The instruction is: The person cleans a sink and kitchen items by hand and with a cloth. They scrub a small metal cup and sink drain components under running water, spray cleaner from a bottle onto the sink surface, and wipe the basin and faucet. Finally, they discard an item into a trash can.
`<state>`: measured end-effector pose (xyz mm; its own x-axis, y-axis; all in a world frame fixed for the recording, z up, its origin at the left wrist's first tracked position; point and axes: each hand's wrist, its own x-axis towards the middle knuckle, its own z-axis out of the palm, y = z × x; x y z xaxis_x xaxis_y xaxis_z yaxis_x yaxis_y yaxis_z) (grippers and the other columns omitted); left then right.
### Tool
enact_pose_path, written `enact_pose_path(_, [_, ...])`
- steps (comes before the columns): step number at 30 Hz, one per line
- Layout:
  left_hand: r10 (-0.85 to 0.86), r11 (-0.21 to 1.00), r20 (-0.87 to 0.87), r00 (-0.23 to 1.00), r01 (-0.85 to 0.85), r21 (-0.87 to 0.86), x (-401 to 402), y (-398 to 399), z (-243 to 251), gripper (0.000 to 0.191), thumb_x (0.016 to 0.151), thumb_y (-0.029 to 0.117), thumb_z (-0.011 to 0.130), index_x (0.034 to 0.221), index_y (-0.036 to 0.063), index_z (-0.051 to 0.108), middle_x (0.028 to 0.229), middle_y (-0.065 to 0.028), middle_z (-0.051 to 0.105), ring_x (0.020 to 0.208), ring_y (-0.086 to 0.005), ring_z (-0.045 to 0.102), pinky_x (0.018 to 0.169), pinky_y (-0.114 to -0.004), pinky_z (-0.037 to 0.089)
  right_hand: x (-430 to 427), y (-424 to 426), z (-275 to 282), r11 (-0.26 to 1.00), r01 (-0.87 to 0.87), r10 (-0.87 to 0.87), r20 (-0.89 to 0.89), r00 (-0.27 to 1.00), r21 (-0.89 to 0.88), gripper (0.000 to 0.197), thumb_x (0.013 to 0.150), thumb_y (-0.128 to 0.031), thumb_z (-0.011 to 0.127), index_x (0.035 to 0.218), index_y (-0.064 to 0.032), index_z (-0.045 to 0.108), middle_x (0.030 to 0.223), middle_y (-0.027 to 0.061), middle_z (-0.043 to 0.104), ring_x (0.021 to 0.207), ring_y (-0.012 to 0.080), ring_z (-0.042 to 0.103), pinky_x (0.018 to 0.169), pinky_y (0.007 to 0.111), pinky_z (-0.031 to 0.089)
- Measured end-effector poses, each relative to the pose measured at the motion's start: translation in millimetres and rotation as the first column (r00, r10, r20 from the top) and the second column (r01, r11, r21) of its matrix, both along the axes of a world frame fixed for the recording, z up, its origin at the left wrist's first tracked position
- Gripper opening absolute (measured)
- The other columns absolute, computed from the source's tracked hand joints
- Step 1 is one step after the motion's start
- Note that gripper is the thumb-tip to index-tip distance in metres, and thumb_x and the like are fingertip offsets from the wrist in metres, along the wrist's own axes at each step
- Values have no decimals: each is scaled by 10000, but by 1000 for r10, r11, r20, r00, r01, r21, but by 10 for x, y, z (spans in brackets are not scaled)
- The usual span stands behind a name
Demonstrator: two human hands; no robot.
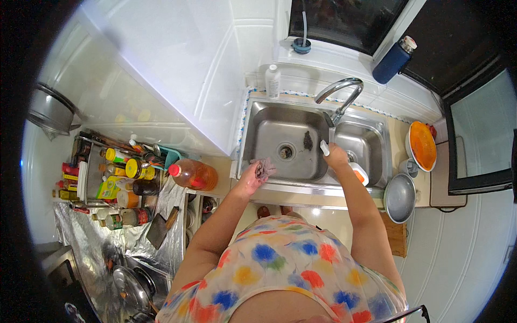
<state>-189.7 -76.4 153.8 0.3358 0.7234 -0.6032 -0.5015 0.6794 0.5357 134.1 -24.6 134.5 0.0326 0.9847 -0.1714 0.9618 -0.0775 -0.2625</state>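
Note:
My left hand [251,181] grips a crumpled greyish-pink cloth [266,168] over the front left part of a stainless steel double sink [266,125]. Near the divider between the two basins, my right hand [337,156] is closed around a white spray bottle [364,173]. Its white nozzle [324,147] points toward the large basin, and its body, with an orange patch, shows beyond my wrist. A dark clump [307,141], too unclear to name, lies on the large basin's floor, right of the drain strainer [286,151].
A chrome faucet [343,87] arches over the sink's back edge, beside a white bottle [273,82]. On the right stand a metal bowl [400,198] and an orange basin [422,145]. At left are a large oil jug [198,174], several condiment bottles and a cleaver [158,230].

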Motion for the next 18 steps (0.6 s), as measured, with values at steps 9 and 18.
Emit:
enact_pose_path(9, [36, 998, -22, 999, -37, -60, -11, -19, -32, 320, 924, 296, 362, 1088, 79, 531, 974, -84, 623, 726, -130, 598, 503, -211, 433, 39, 27, -46, 998, -35, 33, 38, 999, 56, 314, 726, -200, 577, 983, -46, 483, 953, 174, 576, 824, 363, 588, 717, 448, 477])
enact_pose_path(18, [41, 999, -23, 999, -41, -29, -31, -11, -103, 341, 927, 299, 345, 1110, 79, 531, 994, -72, 625, 752, -139, 610, 580, -215, 470, -307, 254, 59, 985, -131, 133, -10, 991, 108, 323, 702, -201, 611, 958, -52, 481, 918, 172, 572, 808, 371, 575, 696, 449, 470])
